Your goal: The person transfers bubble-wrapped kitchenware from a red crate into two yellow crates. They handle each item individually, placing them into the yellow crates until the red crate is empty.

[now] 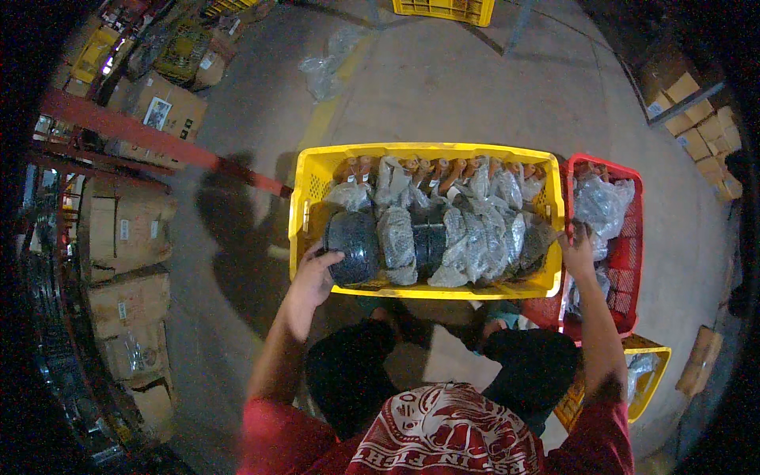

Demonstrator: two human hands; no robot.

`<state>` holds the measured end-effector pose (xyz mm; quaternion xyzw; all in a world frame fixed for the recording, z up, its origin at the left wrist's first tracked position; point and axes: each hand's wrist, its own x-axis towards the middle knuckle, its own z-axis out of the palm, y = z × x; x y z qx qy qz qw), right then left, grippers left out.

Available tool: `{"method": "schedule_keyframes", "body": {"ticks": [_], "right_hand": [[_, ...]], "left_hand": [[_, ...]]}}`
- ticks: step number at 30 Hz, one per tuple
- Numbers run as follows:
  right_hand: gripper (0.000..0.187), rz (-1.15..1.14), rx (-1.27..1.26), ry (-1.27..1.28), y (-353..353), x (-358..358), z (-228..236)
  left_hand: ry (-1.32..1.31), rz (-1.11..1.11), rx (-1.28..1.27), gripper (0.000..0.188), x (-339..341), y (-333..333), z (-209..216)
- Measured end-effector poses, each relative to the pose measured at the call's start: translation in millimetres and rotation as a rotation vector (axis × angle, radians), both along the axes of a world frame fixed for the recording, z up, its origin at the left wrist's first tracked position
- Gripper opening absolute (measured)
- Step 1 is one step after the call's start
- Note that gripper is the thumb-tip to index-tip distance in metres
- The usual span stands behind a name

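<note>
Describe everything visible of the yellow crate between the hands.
The yellow crate is long, rectangular and plastic-looking, with a thick rim and perforated walls. Open side up, it lies crosswise before the person, holding a row of bubble-wrapped items, a black rounded item at the left and brown handles along the far side. The right hand is at its right end, the left hand at its near left corner. A red crate is close beside its right end.

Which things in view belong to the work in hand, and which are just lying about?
Seemingly in use:
yellow crate between left hand and right hand
dark round item inside it
bubble-wrapped items inside it

Seemingly lying about:
loose plastic on floor
cardboard boxes, left
far crate, top edge
</note>
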<state>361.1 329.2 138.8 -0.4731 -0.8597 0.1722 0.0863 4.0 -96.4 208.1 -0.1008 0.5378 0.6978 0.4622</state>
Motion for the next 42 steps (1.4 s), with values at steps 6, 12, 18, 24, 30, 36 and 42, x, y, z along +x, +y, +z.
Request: {"method": "schedule_keyframes", "body": {"ticks": [6, 12, 18, 24, 30, 36, 42], "right_hand": [[0.083, -0.04, -0.163, -0.165, 1.5, 6.1, -32.7], [0.086, -0.061, -0.271, 0.0, 3.2, -0.7, -39.6], [0.084, -0.184, -0.297, -0.031, -1.6, -4.6, -42.1], [0.077, -0.261, -0.382, 0.077, -18.3, -17.8, -9.1], [0.074, -0.312, -0.497, 0.499, -2.0, 1.4, -27.2], [0.041, -0.509, -0.071, -0.09, -13.1, 135.0, -67.3], [0.04, -0.519, -0.636, -0.177, -7.6, 213.4, -159.2]], "left_hand": [[-0.061, -0.167, -0.463, 0.038, -11.5, 23.1, -60.8], [-0.122, -0.296, -0.453, 0.031, -1.6, 41.5, -88.2], [-0.178, -0.324, -0.418, 0.029, 12.9, 60.4, -102.0], [-0.104, -0.487, -0.39, 0.007, 9.6, 50.5, -140.6], [0.01, -0.665, -0.496, 0.027, -18.7, 43.9, -122.8], [0.046, -0.537, -0.322, 0.038, -25.7, 18.6, -113.7], [0.359, -0.622, -0.463, 0.049, -48.9, 10.7, -128.7]]}}
